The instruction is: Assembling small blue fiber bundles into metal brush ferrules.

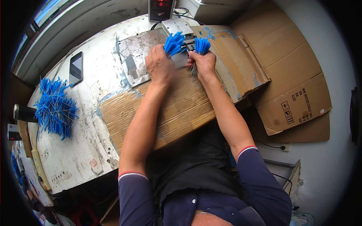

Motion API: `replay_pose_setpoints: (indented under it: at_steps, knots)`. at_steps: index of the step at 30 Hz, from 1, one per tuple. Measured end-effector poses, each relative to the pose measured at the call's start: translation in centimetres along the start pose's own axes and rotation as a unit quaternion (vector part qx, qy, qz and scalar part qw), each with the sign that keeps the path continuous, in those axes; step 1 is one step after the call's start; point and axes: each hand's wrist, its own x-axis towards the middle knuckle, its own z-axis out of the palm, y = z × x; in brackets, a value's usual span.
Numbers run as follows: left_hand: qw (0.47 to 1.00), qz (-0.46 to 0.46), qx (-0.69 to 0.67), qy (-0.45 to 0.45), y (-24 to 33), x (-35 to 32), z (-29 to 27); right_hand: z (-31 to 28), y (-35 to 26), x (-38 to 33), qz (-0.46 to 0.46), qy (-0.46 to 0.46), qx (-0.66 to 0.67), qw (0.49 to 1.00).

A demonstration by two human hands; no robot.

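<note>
My left hand (pixel 158 64) is closed round a bundle of blue-tipped thin wires (pixel 174 43), whose tips fan out above my fingers. A second, tighter bundle of blue-tipped wires (pixel 203 45) stands upright in my right hand (pixel 204 63). Bare grey wire ends stick out below that fist. Both hands are side by side over the far part of the cardboard (pixel 166 109), just in front of a small metal machine (pixel 178 28). Part of the machine is hidden behind the bundles.
A big tangled heap of blue-tipped wires (pixel 56 107) lies at the left of the worn white table (pixel 85 150), near a phone (pixel 76 67) and a dark cylinder (pixel 25 113). A display box (pixel 161 10) with red digits stands at the back. Open cardboard flaps (pixel 286 64) rise at right.
</note>
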Motion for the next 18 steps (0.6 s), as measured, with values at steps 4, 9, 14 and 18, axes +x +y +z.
replay_pose_setpoints:
  at_steps: [4,9,14,18]
  knots:
    - [0.998,0.001,0.008,-0.062,0.2,-0.4,-0.4,-0.8,-0.2,-0.7,0.021,-0.038,0.086,0.995]
    - [0.995,0.007,0.011,-0.098,0.5,-0.4,-0.8,-1.5,-0.2,-0.9,0.029,-0.057,0.144,0.988]
    - [0.995,0.022,0.010,-0.097,0.8,-0.3,-0.6,-1.9,-0.3,-0.6,0.070,-0.056,0.107,0.990]
    - [0.993,0.048,0.032,-0.101,0.5,-0.5,-0.5,-1.8,-0.9,-1.2,0.085,-0.073,0.107,0.988]
